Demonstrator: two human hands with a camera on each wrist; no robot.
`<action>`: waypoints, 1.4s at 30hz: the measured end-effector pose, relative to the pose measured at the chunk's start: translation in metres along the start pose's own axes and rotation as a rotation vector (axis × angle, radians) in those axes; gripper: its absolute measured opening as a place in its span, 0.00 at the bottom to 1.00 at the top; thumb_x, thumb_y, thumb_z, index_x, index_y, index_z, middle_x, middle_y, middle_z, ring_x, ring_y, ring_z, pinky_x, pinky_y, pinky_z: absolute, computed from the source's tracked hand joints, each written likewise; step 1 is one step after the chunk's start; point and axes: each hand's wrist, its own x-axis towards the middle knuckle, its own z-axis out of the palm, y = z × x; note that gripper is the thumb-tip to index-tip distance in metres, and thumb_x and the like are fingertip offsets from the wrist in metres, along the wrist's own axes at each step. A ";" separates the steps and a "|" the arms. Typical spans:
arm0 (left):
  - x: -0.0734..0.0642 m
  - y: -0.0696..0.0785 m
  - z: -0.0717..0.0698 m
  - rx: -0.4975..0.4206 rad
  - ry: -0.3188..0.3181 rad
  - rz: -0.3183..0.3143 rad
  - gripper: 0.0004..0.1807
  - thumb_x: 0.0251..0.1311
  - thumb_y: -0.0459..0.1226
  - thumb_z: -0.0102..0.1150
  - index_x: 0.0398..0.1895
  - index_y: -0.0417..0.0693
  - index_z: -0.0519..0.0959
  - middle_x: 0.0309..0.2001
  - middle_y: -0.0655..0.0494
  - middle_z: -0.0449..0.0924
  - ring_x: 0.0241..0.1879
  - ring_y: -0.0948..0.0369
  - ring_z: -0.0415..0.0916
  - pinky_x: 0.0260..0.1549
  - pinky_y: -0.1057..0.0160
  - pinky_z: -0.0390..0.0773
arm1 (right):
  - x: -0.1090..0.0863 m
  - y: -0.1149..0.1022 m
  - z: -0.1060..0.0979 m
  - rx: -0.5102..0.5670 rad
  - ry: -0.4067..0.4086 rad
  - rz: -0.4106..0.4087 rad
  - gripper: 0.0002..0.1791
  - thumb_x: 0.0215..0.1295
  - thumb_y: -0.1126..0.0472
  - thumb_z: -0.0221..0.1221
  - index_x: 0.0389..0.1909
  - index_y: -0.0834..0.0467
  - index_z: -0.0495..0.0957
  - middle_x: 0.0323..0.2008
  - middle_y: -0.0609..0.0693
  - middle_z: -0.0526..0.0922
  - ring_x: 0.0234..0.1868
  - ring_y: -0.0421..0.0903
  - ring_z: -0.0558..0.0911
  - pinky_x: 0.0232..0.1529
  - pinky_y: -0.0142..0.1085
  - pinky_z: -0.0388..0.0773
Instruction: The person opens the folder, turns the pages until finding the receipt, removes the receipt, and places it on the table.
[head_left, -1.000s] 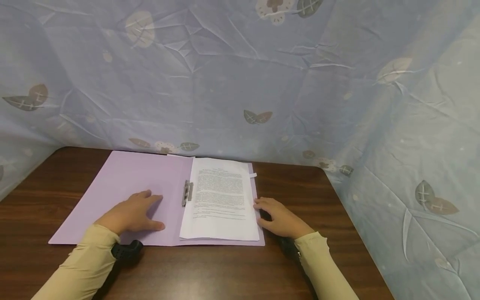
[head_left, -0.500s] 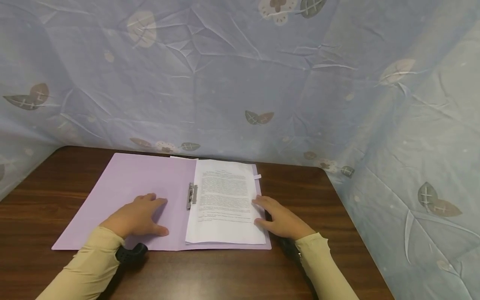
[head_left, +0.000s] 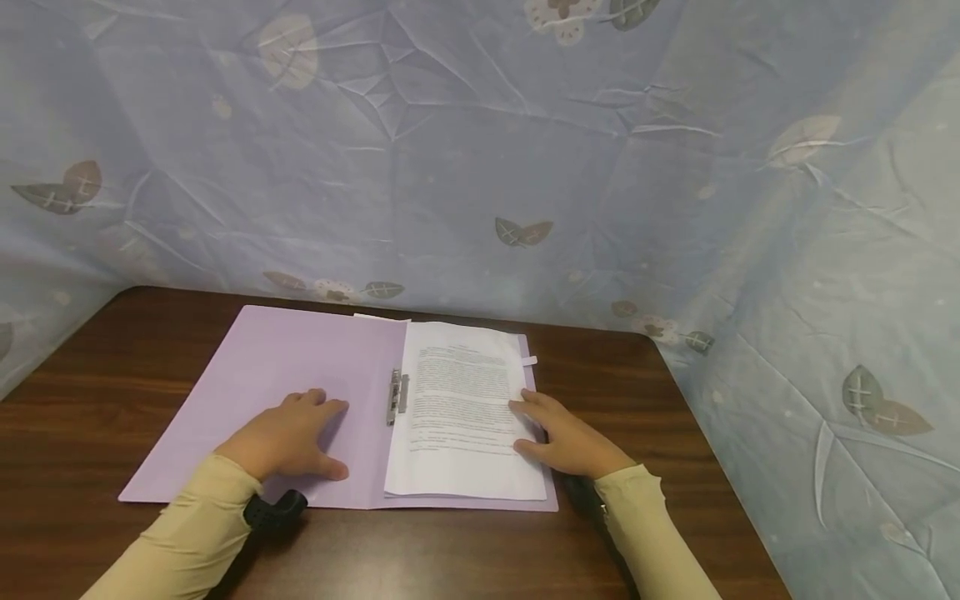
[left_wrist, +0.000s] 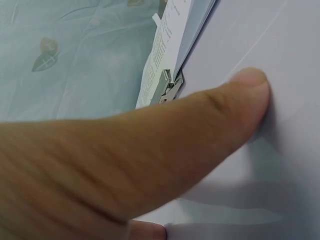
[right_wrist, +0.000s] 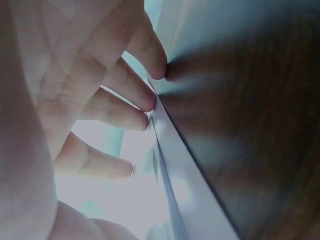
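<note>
A lilac folder point(head_left: 277, 358) lies spread on the table, its left cover bare. On its right half is a stack of printed paper sheets point(head_left: 461, 475), beside a metal clip point(head_left: 397, 396) near the spine. My left hand point(head_left: 292, 437) rests on the left cover with fingers and thumb spread; in the left wrist view the thumb point(left_wrist: 200, 120) crosses in front of the clip. At the right edge of the sheets is my right hand point(head_left: 566, 437), fingers loosely extended. The right wrist view shows its fingertips point(right_wrist: 147, 102) along the edge of the paper and cover.
The dark wooden table point(head_left: 622, 367) extends to the right of the folder and in front of it. Patterned fabric point(head_left: 450, 167) hangs behind the table and along its right side. A small white tab point(head_left: 529, 361) sticks out at the folder's right edge.
The folder and its sheets have shifted to the right and slightly nearer, and my left hand has moved along with them. My right hand has stayed almost where it was.
</note>
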 end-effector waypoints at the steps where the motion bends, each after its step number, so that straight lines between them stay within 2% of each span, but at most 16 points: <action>1: 0.000 0.000 0.000 0.001 -0.001 0.000 0.54 0.42 0.60 0.81 0.69 0.38 0.74 0.67 0.25 0.68 0.66 0.27 0.65 0.59 0.30 0.71 | 0.000 0.000 0.000 0.003 -0.001 0.002 0.37 0.71 0.48 0.64 0.77 0.52 0.66 0.80 0.59 0.56 0.80 0.60 0.58 0.75 0.59 0.59; 13: 0.000 -0.001 0.002 0.019 0.047 0.058 0.52 0.36 0.61 0.82 0.63 0.41 0.78 0.56 0.34 0.75 0.54 0.35 0.72 0.49 0.35 0.78 | -0.001 0.003 -0.004 -0.034 0.002 0.020 0.38 0.71 0.47 0.64 0.78 0.52 0.65 0.80 0.58 0.57 0.79 0.61 0.58 0.74 0.61 0.60; 17: 0.000 0.002 0.003 0.019 0.041 0.058 0.51 0.34 0.61 0.83 0.62 0.43 0.79 0.56 0.35 0.76 0.54 0.36 0.72 0.49 0.35 0.78 | -0.001 0.004 -0.003 -0.045 0.002 0.009 0.37 0.72 0.47 0.64 0.78 0.52 0.66 0.80 0.58 0.58 0.80 0.61 0.58 0.74 0.61 0.59; 23: -0.002 0.009 0.002 0.021 0.044 0.072 0.49 0.36 0.60 0.83 0.61 0.43 0.80 0.53 0.38 0.77 0.52 0.39 0.74 0.48 0.37 0.79 | 0.000 0.004 -0.002 -0.062 -0.008 0.040 0.36 0.71 0.50 0.65 0.76 0.54 0.68 0.79 0.60 0.59 0.79 0.61 0.59 0.75 0.59 0.59; 30: -0.002 0.007 -0.002 0.007 0.026 0.071 0.46 0.42 0.54 0.83 0.65 0.43 0.79 0.60 0.36 0.77 0.58 0.37 0.74 0.53 0.35 0.77 | 0.001 0.006 -0.007 -0.075 -0.004 0.035 0.34 0.69 0.50 0.66 0.73 0.56 0.71 0.78 0.59 0.62 0.79 0.61 0.60 0.75 0.59 0.60; 33: 0.000 0.004 -0.003 -0.002 0.066 0.078 0.46 0.43 0.51 0.83 0.67 0.42 0.77 0.64 0.32 0.74 0.62 0.32 0.70 0.53 0.32 0.76 | 0.000 0.008 -0.011 -0.071 -0.001 0.031 0.33 0.69 0.50 0.67 0.72 0.56 0.73 0.78 0.59 0.63 0.79 0.61 0.60 0.75 0.59 0.59; 37: 0.004 0.003 -0.003 0.003 0.135 0.060 0.54 0.39 0.54 0.84 0.71 0.42 0.73 0.71 0.26 0.64 0.70 0.27 0.59 0.55 0.24 0.69 | -0.002 0.011 -0.014 -0.061 -0.005 0.031 0.33 0.68 0.50 0.67 0.71 0.57 0.73 0.77 0.61 0.63 0.79 0.62 0.60 0.74 0.60 0.59; 42: 0.009 0.000 -0.003 -0.022 0.133 0.019 0.61 0.36 0.60 0.83 0.75 0.43 0.69 0.73 0.24 0.58 0.73 0.24 0.50 0.59 0.16 0.55 | -0.004 0.017 -0.015 -0.066 -0.008 0.038 0.33 0.67 0.50 0.68 0.70 0.57 0.74 0.77 0.61 0.65 0.78 0.63 0.60 0.74 0.60 0.59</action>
